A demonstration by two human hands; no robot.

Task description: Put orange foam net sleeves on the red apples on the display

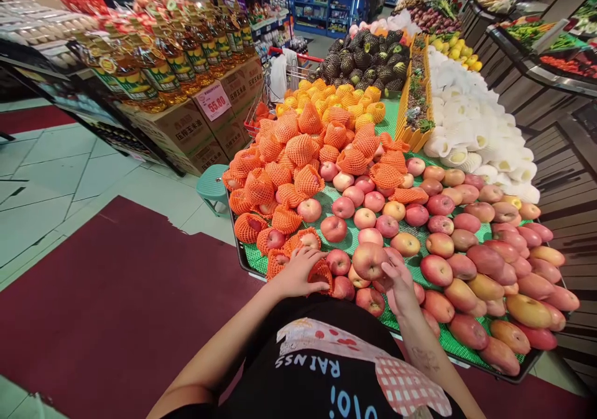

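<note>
My right hand (398, 282) grips a red-and-yellow apple (369, 261) from its right side, lifted a little above the other apples. My left hand (298, 273) is at the near edge of the display, fingers and thumb curved around an orange foam net (321, 272). Whether fruit sits inside that net is hard to see. Just beyond the left fingers, a partly netted apple (310, 240) shows. Bare apples (338, 262) lie between and beyond both hands on green matting (345, 242). Apples in orange foam nets (301, 150) are heaped at the left.
Mangoes (485, 260) fill the display's right side, with white-netted fruit (476, 114) behind. Oranges (331, 99) and dark-netted fruit (364, 61) stand farther back. A green stool (213, 184), boxes (186, 127) and oil bottles (158, 64) are at the left.
</note>
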